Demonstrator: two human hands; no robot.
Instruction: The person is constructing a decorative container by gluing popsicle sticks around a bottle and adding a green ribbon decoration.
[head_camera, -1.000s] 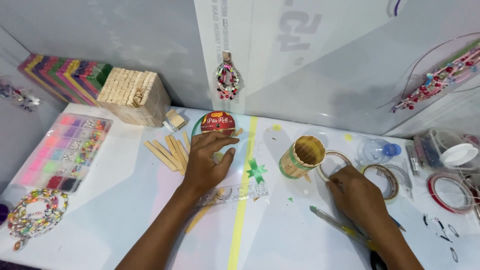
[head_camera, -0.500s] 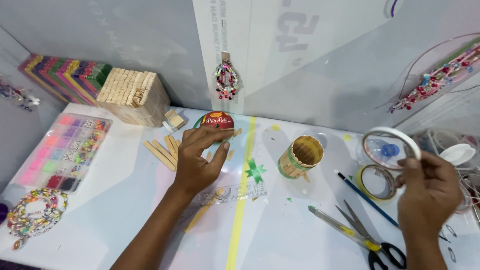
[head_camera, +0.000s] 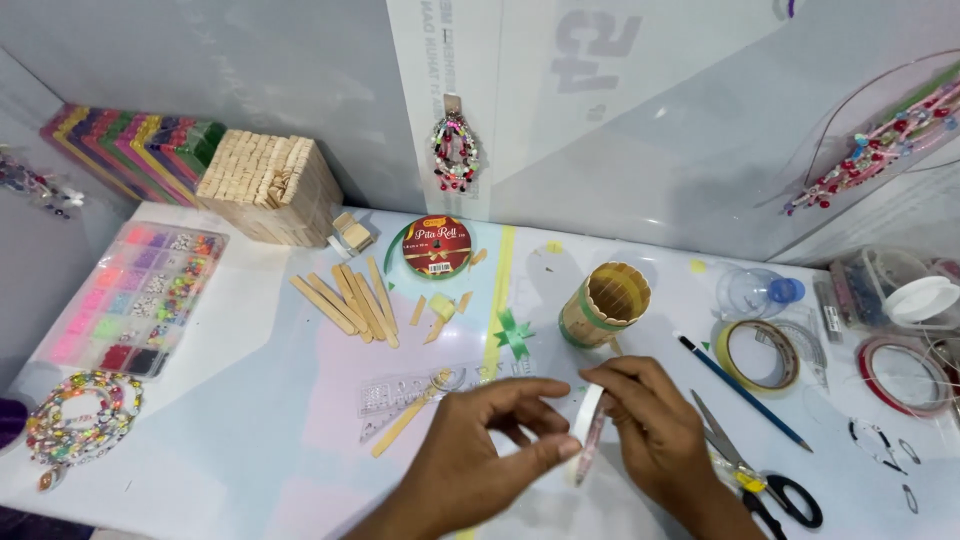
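Brought together low over the worktop (head_camera: 250, 400) since a moment ago: left hand (head_camera: 480, 450) off the red ribbon spool (head_camera: 436, 247), right hand (head_camera: 655, 435) down; both now pinching the white tape roll (head_camera: 587, 432), edge-on, near the stick-clad cup (head_camera: 605, 305).

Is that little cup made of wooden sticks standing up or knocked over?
Upright: the stick cup stands on the table, open mouth up.

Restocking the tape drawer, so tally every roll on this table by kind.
White tape roll, held between the left hand and right hand: 1
Yellowish tape roll: 1
Red-edged tape roll: 1
Ribbon roll with a red label: 1
Total: 4
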